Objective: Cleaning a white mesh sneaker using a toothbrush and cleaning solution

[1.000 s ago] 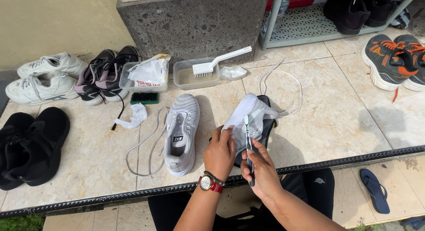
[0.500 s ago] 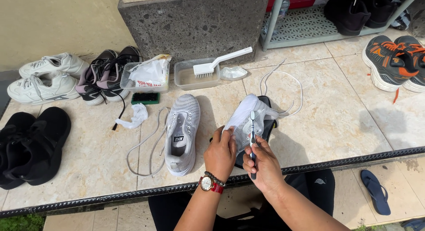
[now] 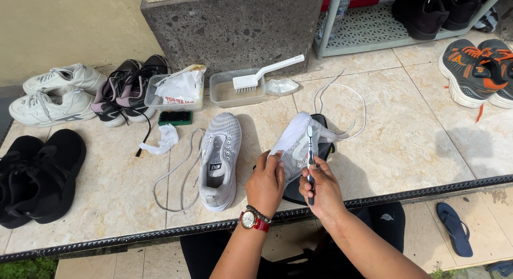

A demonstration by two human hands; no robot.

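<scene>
While the left hand (image 3: 265, 184) wraps around the heel end of a grey mesh sneaker (image 3: 297, 144), fingers curled over its knit upper, the right hand (image 3: 322, 191) is closed in a fist-like pinch on the dark handle of a toothbrush (image 3: 310, 160), whose pale head lies against the shoe's side. This sneaker is tilted on its edge above a black mat (image 3: 323, 150), near the front edge of a glossy beige stone-tile ledge (image 3: 406, 140) veined with brown. Just to its left lies the matching sneaker (image 3: 219, 160), upright and unlaced, its perforated weave plain to see, with a thin grey lace (image 3: 176, 172) looping beside it. A white lace (image 3: 342, 105) curls behind the held shoe.

Farther back, against a rough speckled concrete block (image 3: 235, 28), stand two clear rectangular plastic tubs: the right tub (image 3: 235, 94) holds cloudy water and carries a white scrubbing brush (image 3: 264, 76) propped across its rim; the left tub (image 3: 160, 97) holds a crumpled white plastic bag (image 3: 183, 86). A small green-backed brush (image 3: 175, 117) and a wadded white cloth (image 3: 163, 140) lie in front of it. Black suede-like shoes (image 3: 37, 175) sit at far left.
</scene>
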